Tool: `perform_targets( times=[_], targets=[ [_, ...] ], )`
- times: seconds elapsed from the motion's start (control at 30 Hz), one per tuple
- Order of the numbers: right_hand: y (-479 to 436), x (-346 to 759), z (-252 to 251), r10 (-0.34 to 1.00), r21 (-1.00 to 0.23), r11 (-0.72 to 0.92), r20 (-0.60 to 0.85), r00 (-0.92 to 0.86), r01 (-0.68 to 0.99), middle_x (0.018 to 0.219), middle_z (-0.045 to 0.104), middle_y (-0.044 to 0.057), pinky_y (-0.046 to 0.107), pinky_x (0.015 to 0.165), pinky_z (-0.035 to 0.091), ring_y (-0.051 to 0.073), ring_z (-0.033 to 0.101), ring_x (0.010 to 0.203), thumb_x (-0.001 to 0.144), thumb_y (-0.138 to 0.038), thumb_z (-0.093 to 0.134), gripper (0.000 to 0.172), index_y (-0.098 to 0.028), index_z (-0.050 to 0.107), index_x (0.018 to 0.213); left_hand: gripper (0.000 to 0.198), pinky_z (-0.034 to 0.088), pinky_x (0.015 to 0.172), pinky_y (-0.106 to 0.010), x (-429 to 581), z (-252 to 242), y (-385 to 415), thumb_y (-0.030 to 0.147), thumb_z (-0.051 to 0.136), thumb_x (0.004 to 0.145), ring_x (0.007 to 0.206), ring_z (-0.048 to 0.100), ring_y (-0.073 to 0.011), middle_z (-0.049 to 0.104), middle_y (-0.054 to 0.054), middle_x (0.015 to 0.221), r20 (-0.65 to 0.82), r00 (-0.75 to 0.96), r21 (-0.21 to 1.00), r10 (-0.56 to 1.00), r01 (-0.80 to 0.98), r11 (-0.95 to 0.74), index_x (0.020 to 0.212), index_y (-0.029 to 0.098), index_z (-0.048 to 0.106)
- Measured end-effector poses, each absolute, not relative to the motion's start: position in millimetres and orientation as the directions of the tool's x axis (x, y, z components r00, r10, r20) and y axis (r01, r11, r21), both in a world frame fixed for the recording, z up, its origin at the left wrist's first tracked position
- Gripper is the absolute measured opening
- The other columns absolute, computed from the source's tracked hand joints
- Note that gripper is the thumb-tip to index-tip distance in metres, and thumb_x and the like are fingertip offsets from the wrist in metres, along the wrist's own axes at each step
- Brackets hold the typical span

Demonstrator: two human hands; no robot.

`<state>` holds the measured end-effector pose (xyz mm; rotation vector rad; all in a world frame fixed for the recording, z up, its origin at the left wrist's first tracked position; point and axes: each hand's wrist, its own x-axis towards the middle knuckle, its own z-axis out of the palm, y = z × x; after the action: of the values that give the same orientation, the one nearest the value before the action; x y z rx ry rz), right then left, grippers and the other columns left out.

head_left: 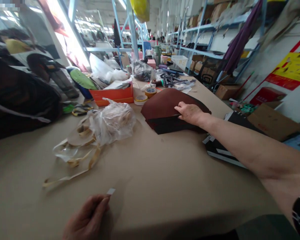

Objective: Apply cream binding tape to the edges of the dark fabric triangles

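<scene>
Near the front edge of the table, my left hand (88, 216) is closed, pinching a small whitish strip (111, 191) between thumb and finger. My right arm stretches forward across the table. At its end, my right hand (190, 114) has curled fingers gripping a dark reddish-brown, leather-like piece (162, 103) with a black band along its near side. The piece lies on the table with its far edge curved. Just right of it, partly under my forearm, are black pieces with pale strips (222, 154).
On the brown tabletop (150, 173) at left lie a tape roll (81, 135) with loose tape ends and a clear plastic bag (115, 121). Behind stand an orange box (112, 95), more tape rolls (140, 99) and clutter. Cardboard boxes (275, 120) and shelving are at right.
</scene>
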<state>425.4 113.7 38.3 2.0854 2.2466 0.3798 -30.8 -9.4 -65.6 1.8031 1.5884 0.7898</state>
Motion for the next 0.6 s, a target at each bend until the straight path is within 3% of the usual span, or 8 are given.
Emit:
perform_targets(
  times=[0.1, 0.2, 0.27, 0.33, 0.5, 0.6],
  targets=[
    [120, 440, 40, 0.986, 0.185, 0.108, 0.103, -0.129, 0.977, 0.119, 0.056, 0.009, 0.03, 0.077, 0.045, 0.022, 0.06, 0.094, 0.083, -0.033, 0.06, 0.039, -0.021, 0.06, 0.12, 0.037, 0.048, 0.057, -0.019, -29, -63, -11, 0.058, 0.059, 0.076, 0.06, 0.059, -0.0141, 0.064, 0.002, 0.065, 0.055, 0.124, 0.776, 0.991, 0.619, -0.121, 0.081, 0.022, 0.063],
    [129, 452, 40, 0.983, 0.023, 0.142, 0.111, -0.144, 0.99, 0.115, 0.06, 0.004, 0.025, 0.083, 0.044, 0.018, 0.06, 0.097, 0.077, -0.032, 0.068, 0.042, -0.023, 0.064, 0.118, 0.034, 0.046, 0.057, -0.019, -26, -61, -12, 0.055, 0.058, 0.078, 0.059, 0.058, -0.0135, 0.062, 0.003, 0.063, 0.073, 0.118, 0.785, 0.99, 0.606, -0.13, 0.08, 0.022, 0.062],
    [134, 456, 40, 0.983, -0.09, 0.13, 0.139, -0.117, 0.987, 0.108, 0.065, 0.002, 0.024, 0.084, 0.044, 0.017, 0.061, 0.095, 0.075, -0.027, 0.068, 0.033, -0.022, 0.07, 0.108, 0.032, 0.045, 0.056, -0.019, -24, -60, -12, 0.053, 0.058, 0.078, 0.058, 0.058, -0.0133, 0.061, 0.003, 0.061, 0.078, 0.129, 0.788, 0.989, 0.6, -0.14, 0.079, 0.022, 0.061],
    [137, 458, 46, 0.982, -0.127, 0.087, 0.177, -0.064, 0.988, 0.1, 0.069, 0.002, 0.025, 0.082, 0.045, 0.017, 0.062, 0.091, 0.08, -0.026, 0.062, 0.024, -0.021, 0.072, 0.101, 0.032, 0.044, 0.055, -0.019, -23, -59, -12, 0.053, 0.058, 0.079, 0.056, 0.057, -0.0132, 0.059, 0.003, 0.06, 0.087, 0.144, 0.794, 0.986, 0.588, -0.156, 0.078, 0.021, 0.061],
    [119, 465, 105, 0.819, -0.17, -0.106, 0.544, 0.183, 0.98, 0.108, 0.069, 0.01, 0.032, 0.086, 0.043, 0.022, 0.061, 0.1, 0.09, -0.026, 0.05, 0.03, -0.015, 0.068, 0.112, 0.032, 0.042, 0.053, -0.019, -20, -58, -11, 0.052, 0.057, 0.079, 0.053, 0.052, -0.0124, 0.056, 0.004, 0.056, 0.087, 0.156, 0.813, 0.984, 0.56, -0.161, 0.074, 0.021, 0.06],
    [93, 467, 150, 0.739, -0.12, -0.038, 0.665, 0.109, 0.992, 0.109, 0.067, 0.01, 0.028, 0.088, 0.041, 0.017, 0.059, 0.102, 0.095, -0.031, 0.045, 0.034, -0.012, 0.065, 0.116, 0.031, 0.041, 0.055, -0.019, -18, -56, -10, 0.052, 0.058, 0.078, 0.055, 0.052, -0.012, 0.056, 0.004, 0.057, 0.048, 0.137, 0.833, 0.989, 0.542, -0.115, 0.074, 0.021, 0.06]
  ],
)
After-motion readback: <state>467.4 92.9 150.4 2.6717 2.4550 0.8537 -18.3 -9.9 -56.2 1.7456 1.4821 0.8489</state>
